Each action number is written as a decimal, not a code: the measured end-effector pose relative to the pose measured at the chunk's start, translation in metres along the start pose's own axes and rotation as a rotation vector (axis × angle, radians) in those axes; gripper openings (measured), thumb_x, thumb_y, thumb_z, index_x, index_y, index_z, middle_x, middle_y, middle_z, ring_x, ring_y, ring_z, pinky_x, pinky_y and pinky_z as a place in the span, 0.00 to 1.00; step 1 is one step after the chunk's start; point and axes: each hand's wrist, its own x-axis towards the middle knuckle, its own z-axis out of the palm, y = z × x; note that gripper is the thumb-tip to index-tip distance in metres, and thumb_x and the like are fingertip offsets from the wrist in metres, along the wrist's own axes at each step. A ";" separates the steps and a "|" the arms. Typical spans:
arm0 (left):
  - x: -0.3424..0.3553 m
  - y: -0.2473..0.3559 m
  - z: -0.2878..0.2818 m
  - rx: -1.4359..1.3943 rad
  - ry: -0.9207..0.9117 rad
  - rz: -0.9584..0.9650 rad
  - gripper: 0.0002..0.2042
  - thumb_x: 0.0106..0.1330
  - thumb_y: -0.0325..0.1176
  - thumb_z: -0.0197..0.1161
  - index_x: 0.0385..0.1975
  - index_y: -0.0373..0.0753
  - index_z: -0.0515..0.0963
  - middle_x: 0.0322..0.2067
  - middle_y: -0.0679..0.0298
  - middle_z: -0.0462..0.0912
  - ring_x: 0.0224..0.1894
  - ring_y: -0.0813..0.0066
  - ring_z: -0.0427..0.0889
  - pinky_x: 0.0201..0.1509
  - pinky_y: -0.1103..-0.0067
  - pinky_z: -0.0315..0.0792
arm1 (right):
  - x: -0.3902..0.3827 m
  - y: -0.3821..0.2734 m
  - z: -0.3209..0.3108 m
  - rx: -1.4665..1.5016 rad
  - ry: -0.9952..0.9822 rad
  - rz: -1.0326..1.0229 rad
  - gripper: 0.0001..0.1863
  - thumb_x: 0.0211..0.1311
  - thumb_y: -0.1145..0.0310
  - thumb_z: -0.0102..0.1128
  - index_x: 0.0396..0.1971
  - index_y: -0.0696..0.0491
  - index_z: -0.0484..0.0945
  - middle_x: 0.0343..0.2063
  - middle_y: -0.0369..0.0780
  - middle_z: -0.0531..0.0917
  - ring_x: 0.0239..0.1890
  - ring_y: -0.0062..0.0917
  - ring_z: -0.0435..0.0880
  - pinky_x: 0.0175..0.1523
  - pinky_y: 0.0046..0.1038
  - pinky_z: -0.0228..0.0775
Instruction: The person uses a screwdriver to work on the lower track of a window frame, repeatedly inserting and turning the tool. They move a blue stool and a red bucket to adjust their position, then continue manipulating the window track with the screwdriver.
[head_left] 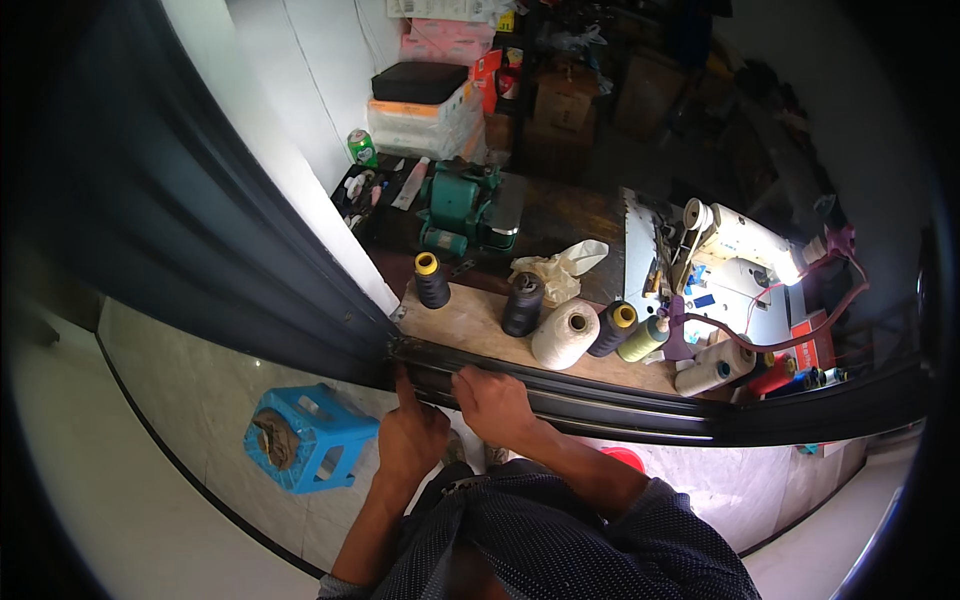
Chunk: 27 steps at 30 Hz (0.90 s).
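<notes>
My left hand point(412, 438) is at the dark metal window frame point(600, 402), its index finger stretched into the corner where the track meets the upright. Its other fingers look curled, and nothing shows in them. Just to its right, my right hand point(494, 402) rests on the track with its fingers bent in. Whatever those fingers hold, if anything, is hidden. Behind the frame, a wooden sill point(470, 318) bears a black thread cone point(432, 288), a dark spool point(522, 305) and a large white thread cone point(566, 336), all apart from my hands.
Beyond the sill stand a green motor-like machine point(456, 205) and a lit sewing machine point(745, 243). More thread spools point(704, 377) line the sill's right end. A dark sliding panel point(215, 215) rises at left. Below, a blue plastic stool point(318, 440) stands on the floor.
</notes>
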 end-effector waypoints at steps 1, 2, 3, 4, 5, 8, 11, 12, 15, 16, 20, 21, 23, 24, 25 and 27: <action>-0.003 0.003 -0.002 -0.008 -0.002 0.002 0.44 0.56 0.28 0.61 0.70 0.19 0.44 0.21 0.51 0.83 0.23 0.44 0.83 0.26 0.59 0.77 | -0.002 0.002 0.000 0.014 0.029 -0.049 0.10 0.68 0.66 0.56 0.29 0.55 0.75 0.22 0.48 0.82 0.26 0.47 0.83 0.30 0.44 0.76; -0.006 0.006 -0.005 -0.015 -0.003 0.004 0.44 0.57 0.28 0.62 0.70 0.20 0.44 0.21 0.52 0.84 0.22 0.45 0.83 0.26 0.60 0.77 | -0.005 0.003 0.000 0.027 0.057 -0.099 0.09 0.68 0.66 0.56 0.29 0.55 0.75 0.22 0.47 0.81 0.25 0.47 0.83 0.30 0.43 0.76; -0.012 0.008 -0.008 -0.030 0.006 -0.007 0.44 0.57 0.28 0.62 0.70 0.20 0.44 0.21 0.54 0.84 0.22 0.47 0.83 0.26 0.61 0.77 | -0.008 0.002 0.000 0.038 0.046 -0.124 0.09 0.67 0.66 0.56 0.28 0.55 0.75 0.22 0.46 0.81 0.25 0.45 0.82 0.29 0.41 0.76; -0.021 0.008 -0.012 -0.043 0.018 -0.020 0.44 0.57 0.28 0.63 0.71 0.21 0.45 0.21 0.55 0.84 0.22 0.49 0.84 0.25 0.62 0.77 | -0.011 -0.004 -0.002 0.052 0.033 -0.152 0.09 0.66 0.66 0.57 0.28 0.54 0.75 0.22 0.45 0.80 0.24 0.44 0.82 0.29 0.40 0.76; -0.030 0.007 -0.014 -0.057 0.029 -0.033 0.43 0.58 0.28 0.63 0.71 0.21 0.46 0.21 0.57 0.85 0.21 0.51 0.84 0.25 0.63 0.77 | -0.015 -0.007 -0.003 0.065 0.021 -0.178 0.09 0.66 0.66 0.57 0.27 0.54 0.75 0.22 0.44 0.80 0.23 0.43 0.82 0.28 0.39 0.76; -0.064 -0.010 -0.018 0.095 0.093 -0.054 0.42 0.58 0.29 0.64 0.71 0.23 0.49 0.21 0.60 0.85 0.20 0.57 0.84 0.24 0.67 0.77 | -0.023 -0.014 -0.003 -0.074 -0.117 -0.414 0.08 0.62 0.67 0.58 0.25 0.53 0.75 0.24 0.40 0.79 0.21 0.38 0.81 0.26 0.37 0.75; -0.078 -0.016 -0.029 0.122 0.129 -0.107 0.41 0.59 0.28 0.64 0.71 0.24 0.52 0.20 0.61 0.85 0.19 0.60 0.84 0.23 0.70 0.76 | -0.025 -0.021 -0.006 -0.206 -0.132 -0.413 0.07 0.60 0.67 0.59 0.25 0.53 0.75 0.25 0.38 0.78 0.20 0.35 0.81 0.24 0.35 0.75; -0.078 -0.018 -0.028 0.115 0.134 -0.088 0.40 0.59 0.29 0.64 0.71 0.24 0.52 0.19 0.61 0.84 0.18 0.60 0.84 0.23 0.69 0.76 | -0.024 -0.023 -0.009 -0.184 -0.113 -0.387 0.07 0.60 0.67 0.59 0.25 0.53 0.76 0.25 0.38 0.79 0.20 0.35 0.81 0.24 0.36 0.75; -0.070 -0.017 -0.029 0.088 0.085 -0.096 0.40 0.59 0.29 0.64 0.71 0.24 0.52 0.18 0.60 0.83 0.18 0.59 0.83 0.22 0.68 0.75 | -0.020 -0.023 -0.019 -0.088 -0.024 -0.286 0.08 0.60 0.67 0.61 0.24 0.53 0.77 0.23 0.40 0.80 0.21 0.38 0.81 0.24 0.36 0.74; -0.065 -0.013 -0.031 0.087 0.067 -0.078 0.40 0.59 0.29 0.64 0.70 0.24 0.53 0.18 0.60 0.83 0.18 0.58 0.83 0.22 0.67 0.75 | -0.021 -0.020 -0.020 -0.039 0.030 -0.227 0.08 0.60 0.68 0.61 0.24 0.53 0.77 0.22 0.41 0.80 0.21 0.38 0.82 0.24 0.37 0.74; -0.029 0.004 -0.031 0.162 -0.024 -0.040 0.39 0.59 0.31 0.63 0.69 0.24 0.55 0.18 0.54 0.82 0.20 0.52 0.83 0.23 0.64 0.76 | -0.014 -0.014 -0.032 -0.018 0.137 -0.081 0.08 0.60 0.69 0.63 0.23 0.53 0.78 0.20 0.43 0.81 0.22 0.40 0.82 0.25 0.38 0.74; -0.020 0.005 -0.029 0.205 -0.051 -0.039 0.38 0.58 0.32 0.63 0.69 0.24 0.56 0.18 0.52 0.81 0.20 0.50 0.83 0.24 0.62 0.76 | -0.013 -0.012 -0.031 -0.048 0.127 -0.067 0.08 0.60 0.68 0.63 0.23 0.53 0.78 0.20 0.43 0.82 0.22 0.40 0.82 0.26 0.38 0.75; -0.005 0.001 -0.024 0.309 -0.039 -0.032 0.38 0.57 0.32 0.63 0.67 0.22 0.58 0.18 0.47 0.81 0.21 0.46 0.83 0.25 0.60 0.77 | -0.010 -0.007 -0.027 -0.107 0.110 -0.041 0.09 0.61 0.67 0.62 0.23 0.53 0.78 0.20 0.43 0.82 0.22 0.41 0.82 0.26 0.39 0.75; 0.001 -0.002 -0.022 0.360 -0.032 -0.029 0.37 0.56 0.33 0.63 0.66 0.21 0.59 0.19 0.45 0.81 0.22 0.44 0.83 0.26 0.59 0.77 | -0.008 -0.009 -0.024 -0.119 0.092 -0.027 0.09 0.61 0.66 0.61 0.23 0.53 0.78 0.20 0.43 0.82 0.22 0.41 0.83 0.27 0.40 0.75; 0.007 -0.003 -0.018 0.364 -0.052 -0.042 0.37 0.56 0.33 0.63 0.65 0.21 0.59 0.19 0.43 0.81 0.22 0.42 0.83 0.27 0.58 0.78 | -0.006 -0.009 -0.021 -0.134 0.075 -0.005 0.10 0.62 0.65 0.61 0.23 0.53 0.78 0.21 0.43 0.83 0.23 0.42 0.83 0.27 0.40 0.76; 0.015 -0.004 -0.011 0.371 -0.089 -0.069 0.37 0.55 0.33 0.63 0.64 0.20 0.59 0.21 0.39 0.81 0.24 0.40 0.83 0.29 0.55 0.78 | -0.001 -0.012 -0.018 -0.162 0.021 0.047 0.11 0.63 0.64 0.59 0.23 0.53 0.78 0.21 0.44 0.84 0.23 0.43 0.84 0.29 0.42 0.77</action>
